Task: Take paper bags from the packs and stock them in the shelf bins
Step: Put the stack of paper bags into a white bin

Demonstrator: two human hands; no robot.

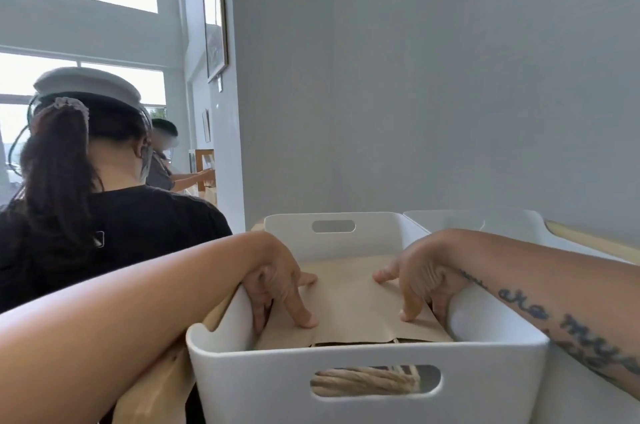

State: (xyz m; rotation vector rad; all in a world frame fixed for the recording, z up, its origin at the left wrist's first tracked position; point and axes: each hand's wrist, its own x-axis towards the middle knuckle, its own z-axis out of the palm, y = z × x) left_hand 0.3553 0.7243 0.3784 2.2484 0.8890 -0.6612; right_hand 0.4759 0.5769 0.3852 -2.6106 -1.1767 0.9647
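A white plastic bin [367, 385] with cut-out handles stands right in front of me on a wooden shelf. A stack of flat brown paper bags [349, 299] lies inside it, and their twisted rope handles show through the front cut-out. My left hand [280, 285] reaches in over the left wall, with its fingertips pressing down on the top bag. My right hand [419, 279] comes over the right wall and presses the same bag with straight fingers. Neither hand grips anything.
A second white bin [467, 221] stands behind and to the right on the wooden shelf [588, 241] against a grey wall. A person in a black shirt [104, 215] stands close on my left. Another person works farther back.
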